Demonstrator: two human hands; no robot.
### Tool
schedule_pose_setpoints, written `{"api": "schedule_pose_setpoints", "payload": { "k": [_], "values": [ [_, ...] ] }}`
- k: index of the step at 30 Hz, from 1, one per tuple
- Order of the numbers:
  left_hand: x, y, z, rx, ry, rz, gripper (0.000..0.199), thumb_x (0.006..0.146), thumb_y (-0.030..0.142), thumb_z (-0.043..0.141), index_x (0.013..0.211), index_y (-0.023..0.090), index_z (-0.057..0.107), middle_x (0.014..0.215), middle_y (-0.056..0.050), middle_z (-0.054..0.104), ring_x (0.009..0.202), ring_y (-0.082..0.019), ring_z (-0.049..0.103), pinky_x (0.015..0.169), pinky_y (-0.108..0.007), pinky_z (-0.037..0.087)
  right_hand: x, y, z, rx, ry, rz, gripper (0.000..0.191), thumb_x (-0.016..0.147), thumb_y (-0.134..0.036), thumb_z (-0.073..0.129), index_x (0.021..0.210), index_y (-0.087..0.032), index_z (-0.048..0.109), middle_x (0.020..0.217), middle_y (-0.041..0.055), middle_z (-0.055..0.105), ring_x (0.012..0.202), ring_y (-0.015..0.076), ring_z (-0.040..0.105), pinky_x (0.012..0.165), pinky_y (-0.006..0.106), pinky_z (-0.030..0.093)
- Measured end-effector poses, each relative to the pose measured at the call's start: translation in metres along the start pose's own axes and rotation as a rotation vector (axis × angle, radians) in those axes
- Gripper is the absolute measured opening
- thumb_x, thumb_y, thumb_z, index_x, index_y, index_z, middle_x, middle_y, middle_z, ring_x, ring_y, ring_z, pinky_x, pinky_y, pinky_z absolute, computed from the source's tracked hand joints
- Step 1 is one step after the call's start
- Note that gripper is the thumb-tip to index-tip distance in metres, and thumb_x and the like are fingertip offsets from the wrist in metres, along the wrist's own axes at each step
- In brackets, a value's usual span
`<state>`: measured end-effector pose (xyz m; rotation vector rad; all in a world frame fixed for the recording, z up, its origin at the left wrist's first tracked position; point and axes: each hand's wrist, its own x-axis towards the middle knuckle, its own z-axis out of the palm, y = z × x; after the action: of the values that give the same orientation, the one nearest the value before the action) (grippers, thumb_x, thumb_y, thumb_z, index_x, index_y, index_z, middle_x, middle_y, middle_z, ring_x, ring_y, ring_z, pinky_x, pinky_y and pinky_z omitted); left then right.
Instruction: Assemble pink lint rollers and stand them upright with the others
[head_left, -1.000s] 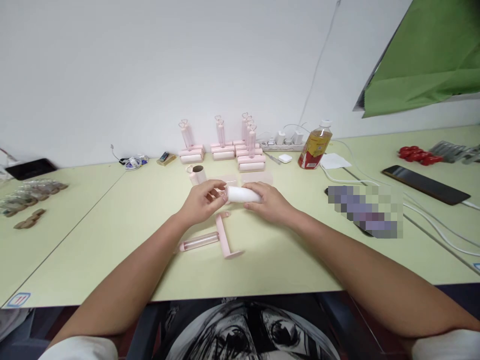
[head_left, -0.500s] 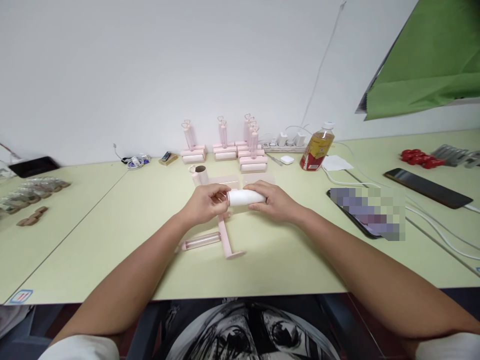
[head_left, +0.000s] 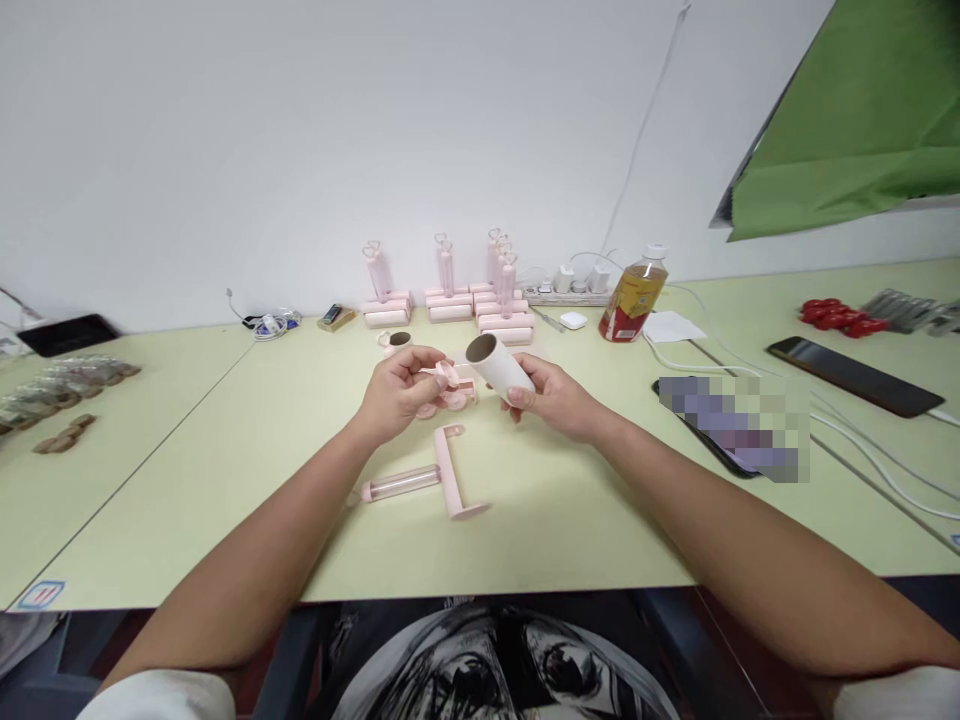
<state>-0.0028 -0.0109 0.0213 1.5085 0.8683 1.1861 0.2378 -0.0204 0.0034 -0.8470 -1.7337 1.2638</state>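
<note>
Lint-roller parts are handled above a table (head_left: 562, 530). The white roll (head_left: 508, 374) is gripped near its lower end by the right hand (head_left: 559, 398) and held tilted, its open mouth turned up and toward the left hand (head_left: 401, 398). In the left hand, a small pink piece (head_left: 448, 373) is pinched between thumb and fingers, apart from the roll. The step in hand is judged to be the pairing or parting of roll and piece; which of these cannot be told. For any insertion, alignment of piece and mouth would be called for. Nothing is seen inside the roll's dark core, though its depth is hidden. Nearer the table's edge, a pink frame (head_left: 448, 478) with a clear handle (head_left: 405, 483) is laid flat. Amber liquid is contained in the capped bottle (head_left: 632, 300); the contents of the clear packets (head_left: 82, 375) cannot be made out.
</note>
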Motion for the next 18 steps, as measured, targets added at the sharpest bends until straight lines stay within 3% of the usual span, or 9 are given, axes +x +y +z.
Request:
{"api": "schedule_pose_setpoints", "payload": {
  "k": [4, 7, 10, 12, 14, 18],
  "values": [
    [-0.007, -0.004, 0.009, -0.009, -0.161, 0.051, 0.033, 0.072, 0.033, 0.081, 0.093, 0.015, 0.063, 0.094, -0.007, 0.070, 0.082, -0.018, 0.070, 0.074, -0.033, 0.058, -0.006, -0.001, 0.015, 0.376, -0.219, 0.036, 0.055, 0.079, -0.060, 0.070, 0.113, -0.019, 0.052, 0.086, 0.0047, 0.065, 0.074, 0.0169, 0.064, 0.062, 0.029, 0.053],
    [-0.011, -0.009, 0.013, 0.046, -0.248, 0.065, 0.034, 0.077, 0.034, 0.077, 0.102, 0.016, 0.061, 0.102, -0.009, 0.069, 0.092, -0.020, 0.068, 0.081, -0.036, 0.057, -0.008, 0.001, 0.024, 0.489, -0.243, 0.093, 0.053, 0.078, -0.059, 0.072, 0.107, -0.018, 0.054, 0.079, 0.0033, 0.064, 0.069, 0.0153, 0.063, 0.060, 0.027, 0.052],
    [-0.011, -0.013, 0.011, 0.079, -0.280, 0.143, 0.064, 0.075, 0.031, 0.080, 0.130, 0.024, 0.048, 0.117, -0.009, 0.066, 0.104, -0.022, 0.066, 0.091, -0.037, 0.054, -0.007, 0.005, 0.028, 0.462, -0.207, 0.156, 0.051, 0.077, -0.060, 0.073, 0.096, -0.016, 0.057, 0.070, 0.0018, 0.062, 0.061, 0.0133, 0.060, 0.057, 0.025, 0.050],
    [-0.010, -0.015, 0.009, 0.086, -0.273, 0.195, 0.081, 0.072, 0.029, 0.082, 0.140, 0.028, 0.038, 0.127, -0.011, 0.062, 0.112, -0.023, 0.063, 0.095, -0.037, 0.051, -0.006, 0.006, 0.029, 0.399, -0.188, 0.190, 0.050, 0.077, -0.061, 0.072, 0.090, -0.015, 0.058, 0.066, 0.0009, 0.061, 0.056, 0.0121, 0.057, 0.055, 0.024, 0.048],
    [-0.009, -0.015, 0.008, 0.072, -0.233, 0.211, 0.075, 0.073, 0.032, 0.081, 0.138, 0.026, 0.043, 0.126, -0.012, 0.061, 0.110, -0.023, 0.063, 0.091, -0.036, 0.053, -0.006, 0.005, 0.030, 0.377, -0.163, 0.202, 0.049, 0.077, -0.062, 0.070, 0.087, -0.015, 0.058, 0.065, 0.0010, 0.060, 0.054, 0.0122, 0.057, 0.052, 0.024, 0.047],
    [-0.005, -0.012, 0.005, 0.018, -0.018, 0.199, 0.060, 0.071, 0.040, 0.082, 0.122, 0.021, 0.058, 0.105, -0.008, 0.064, 0.083, -0.018, 0.063, 0.064, -0.027, 0.053, -0.003, 0.003, 0.028, 0.445, -0.062, 0.200, 0.044, 0.085, -0.058, 0.057, 0.083, -0.015, 0.061, 0.062, 0.0026, 0.059, 0.053, 0.0142, 0.055, 0.048, 0.025, 0.045]
  ]
}}
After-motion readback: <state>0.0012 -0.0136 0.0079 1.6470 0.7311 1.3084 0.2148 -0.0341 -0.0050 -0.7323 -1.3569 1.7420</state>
